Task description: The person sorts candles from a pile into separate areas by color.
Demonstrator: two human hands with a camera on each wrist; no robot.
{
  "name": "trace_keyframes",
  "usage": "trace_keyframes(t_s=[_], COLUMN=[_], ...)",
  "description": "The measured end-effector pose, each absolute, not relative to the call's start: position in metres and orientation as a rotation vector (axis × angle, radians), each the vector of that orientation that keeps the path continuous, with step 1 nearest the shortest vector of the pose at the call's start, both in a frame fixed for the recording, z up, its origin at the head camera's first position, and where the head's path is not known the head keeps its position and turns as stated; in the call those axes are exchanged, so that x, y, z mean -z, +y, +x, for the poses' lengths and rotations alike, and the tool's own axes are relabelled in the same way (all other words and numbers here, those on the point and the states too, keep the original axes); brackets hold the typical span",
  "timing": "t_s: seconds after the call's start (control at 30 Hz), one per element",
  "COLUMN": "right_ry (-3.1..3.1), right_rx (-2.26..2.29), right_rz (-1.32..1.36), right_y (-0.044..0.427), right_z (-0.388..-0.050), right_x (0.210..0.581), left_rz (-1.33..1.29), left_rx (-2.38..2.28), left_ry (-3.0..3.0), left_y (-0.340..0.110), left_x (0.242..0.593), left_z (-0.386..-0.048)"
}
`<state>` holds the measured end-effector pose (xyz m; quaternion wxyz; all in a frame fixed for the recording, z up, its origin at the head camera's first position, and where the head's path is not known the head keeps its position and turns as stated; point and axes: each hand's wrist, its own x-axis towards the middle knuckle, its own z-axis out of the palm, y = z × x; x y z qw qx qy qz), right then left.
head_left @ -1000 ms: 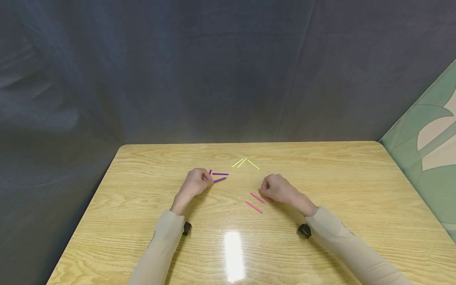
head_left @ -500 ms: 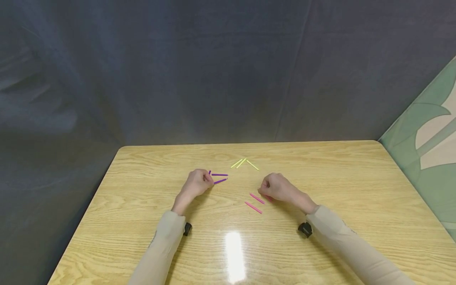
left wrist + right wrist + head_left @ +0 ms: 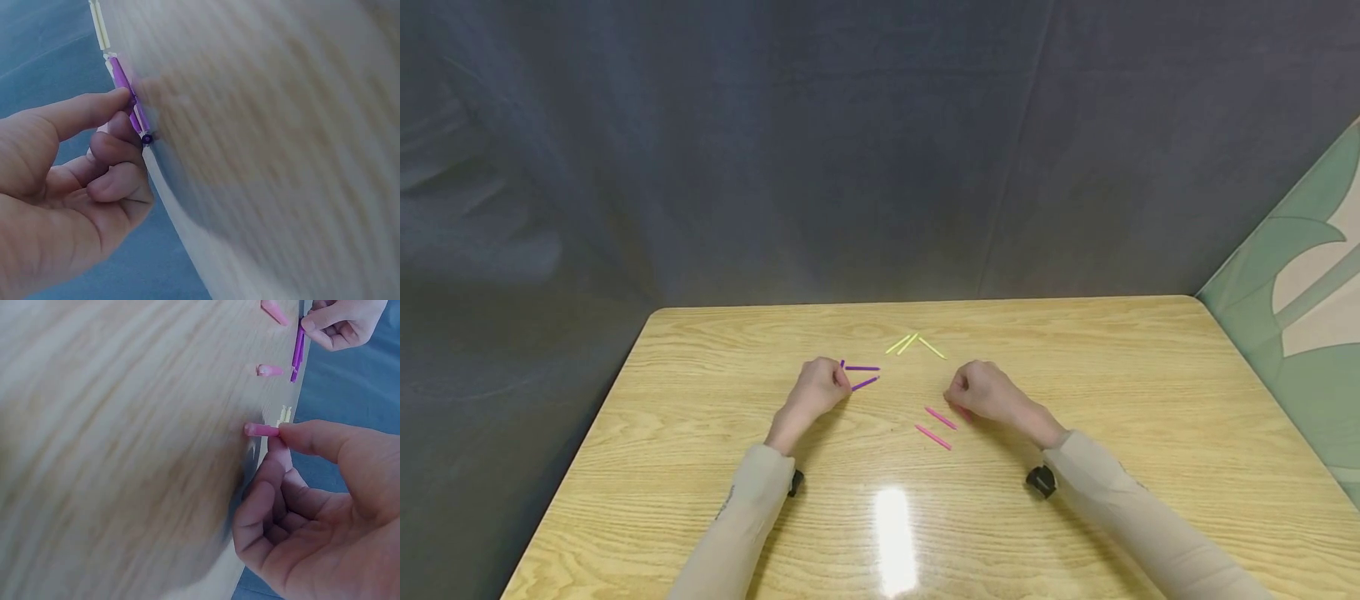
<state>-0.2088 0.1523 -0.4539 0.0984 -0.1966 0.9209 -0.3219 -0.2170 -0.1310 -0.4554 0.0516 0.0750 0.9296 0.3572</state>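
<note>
My left hand [image 3: 817, 387] pinches the end of a purple stick [image 3: 866, 383] between thumb and finger; a second purple stick [image 3: 862, 368] lies just behind it, and a third shows only its tip beside the fingers. With thumb and fingertip, my right hand [image 3: 988, 392] pinches a pink stick, mostly covered in the head view; its near end [image 3: 259, 430] sticks out in the right wrist view. Left of that hand, two pink sticks [image 3: 942, 418] [image 3: 933, 437] lie on the wooden table [image 3: 662, 467].
Several yellow-green sticks [image 3: 932, 347] lie farther back, between the two hands. A dark curtain [image 3: 850, 150] hangs behind the table, and a green and cream patterned panel [image 3: 1318, 275] stands at the right.
The purple stick in my left hand has tilted slightly, its held end coming a little nearer. My right hand has shifted very slightly away from me, still pinching the pink stick.
</note>
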Motion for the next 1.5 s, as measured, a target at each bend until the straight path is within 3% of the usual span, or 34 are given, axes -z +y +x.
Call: trace_keyframes(t_s=[1.5], right_ry=[2.74], right_rx=[1.003], right_rz=[-0.536], right_y=[0.159], right_z=[-0.209], right_x=[0.457], left_rz=[0.222], left_rx=[-1.128], left_ry=[2.728], left_y=[-0.124], left_x=[0.442], left_z=[-0.212])
